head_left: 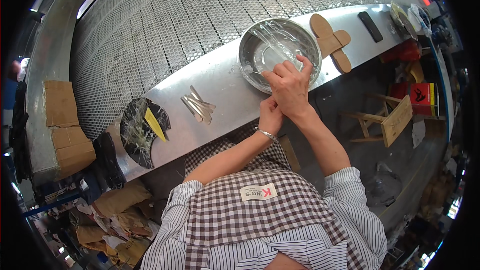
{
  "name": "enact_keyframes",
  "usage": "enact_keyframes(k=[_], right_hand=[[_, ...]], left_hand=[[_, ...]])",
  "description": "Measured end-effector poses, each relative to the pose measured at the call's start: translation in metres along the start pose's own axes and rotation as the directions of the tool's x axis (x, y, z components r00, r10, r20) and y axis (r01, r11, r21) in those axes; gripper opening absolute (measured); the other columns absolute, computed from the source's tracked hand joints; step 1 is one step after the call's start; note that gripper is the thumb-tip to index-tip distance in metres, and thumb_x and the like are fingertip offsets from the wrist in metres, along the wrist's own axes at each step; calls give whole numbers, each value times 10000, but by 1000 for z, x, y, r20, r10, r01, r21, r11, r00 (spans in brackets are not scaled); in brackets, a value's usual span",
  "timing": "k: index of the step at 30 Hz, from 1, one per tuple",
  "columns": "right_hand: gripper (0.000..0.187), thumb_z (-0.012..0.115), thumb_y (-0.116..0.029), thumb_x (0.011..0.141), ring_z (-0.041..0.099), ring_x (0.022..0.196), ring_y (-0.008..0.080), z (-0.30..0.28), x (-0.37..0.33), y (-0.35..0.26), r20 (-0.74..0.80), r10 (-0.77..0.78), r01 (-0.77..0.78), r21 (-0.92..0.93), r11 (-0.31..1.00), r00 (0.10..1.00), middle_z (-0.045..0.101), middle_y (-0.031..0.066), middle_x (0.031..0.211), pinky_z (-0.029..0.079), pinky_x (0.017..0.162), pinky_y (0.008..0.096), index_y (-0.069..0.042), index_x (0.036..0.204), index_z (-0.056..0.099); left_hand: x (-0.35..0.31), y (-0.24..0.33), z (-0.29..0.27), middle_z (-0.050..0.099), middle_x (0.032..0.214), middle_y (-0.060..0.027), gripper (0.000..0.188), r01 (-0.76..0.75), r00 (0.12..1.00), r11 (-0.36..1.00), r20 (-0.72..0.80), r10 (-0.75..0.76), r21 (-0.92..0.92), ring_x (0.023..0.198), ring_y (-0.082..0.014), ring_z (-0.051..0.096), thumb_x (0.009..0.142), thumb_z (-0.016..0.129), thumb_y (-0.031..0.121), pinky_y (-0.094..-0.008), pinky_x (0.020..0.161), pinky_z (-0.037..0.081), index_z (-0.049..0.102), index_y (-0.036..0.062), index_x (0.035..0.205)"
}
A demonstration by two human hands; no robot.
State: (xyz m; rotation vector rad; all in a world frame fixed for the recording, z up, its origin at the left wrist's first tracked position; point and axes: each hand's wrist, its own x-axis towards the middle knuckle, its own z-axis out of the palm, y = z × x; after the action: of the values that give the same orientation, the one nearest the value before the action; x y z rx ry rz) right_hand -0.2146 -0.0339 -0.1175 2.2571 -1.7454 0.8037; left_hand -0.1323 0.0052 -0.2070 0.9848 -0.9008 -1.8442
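Note:
A round metal pan (243, 65) stands on the metal worktop, with crumpled clear plastic film (275, 45) inside it. My right hand (290, 87) reaches over the pan's near rim, back up. Its middle fingers are bent and its outer finger sticks out over the film; what the fingers pinch, if anything, is hidden. Just below, my left hand (271, 116) is closed beside the heel of the right one, at the worktop's near edge. Its fingertips are tucked out of sight. Right of the pan lie several tan sole-shaped pieces (327, 45), overlapping.
Flat metal strips (198, 106) lie on the worktop (227, 87), left of the pan. Further left, a yellow piece (155, 124) rests on a black plastic-covered item (137, 140). A dark block (370, 26) lies far right. Perforated mesh (190, 25) runs behind; a wooden stool (395, 120) stands right.

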Motion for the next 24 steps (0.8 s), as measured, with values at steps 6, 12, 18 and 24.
enact_keyframes(k=[6, 12, 18, 24], right_hand=[[115, 572, -63, 684, 544, 704, 132, 8, 3, 0, -19, 1, -1, 4, 1000, 1000, 499, -19, 626, 276, 942, 478, -138, 706, 657], [121, 604, -70, 701, 546, 701, 131, 13, 2, -4, -51, 86, -82, 63, 995, 995, 507, -20, 620, 278, 938, 470, -152, 748, 679], [61, 657, -134, 748, 540, 702, 135, 3, 0, -2, -66, 148, -143, 77, 987, 987, 510, -24, 644, 283, 942, 443, -164, 792, 685], [103, 626, -98, 724, 542, 721, 132, -15, -9, 4, 77, 63, -59, -49, 997, 995, 517, -32, 667, 284, 948, 459, -161, 781, 684]], left_hand=[[-2, 0, -2, 618, 794, -5, 69, 31, 1000, 999, -2, -31, -41, 683, -69, 573, 864, 558, 48, -208, 566, 464, 599, 1, 835], [-2, -4, -5, 620, 795, -10, 71, 58, 998, 998, -42, -56, 36, 674, -72, 572, 867, 545, 31, -211, 556, 463, 598, -2, 834], [-3, 2, 2, 620, 785, -15, 119, 49, 998, 997, -34, -51, -67, 656, -67, 563, 894, 544, 85, -212, 548, 464, 597, -3, 832], [-6, 14, 2, 612, 775, -14, 254, 89, 996, 996, 5, -89, -17, 650, -67, 559, 927, 543, 225, -214, 554, 470, 592, -10, 844]])
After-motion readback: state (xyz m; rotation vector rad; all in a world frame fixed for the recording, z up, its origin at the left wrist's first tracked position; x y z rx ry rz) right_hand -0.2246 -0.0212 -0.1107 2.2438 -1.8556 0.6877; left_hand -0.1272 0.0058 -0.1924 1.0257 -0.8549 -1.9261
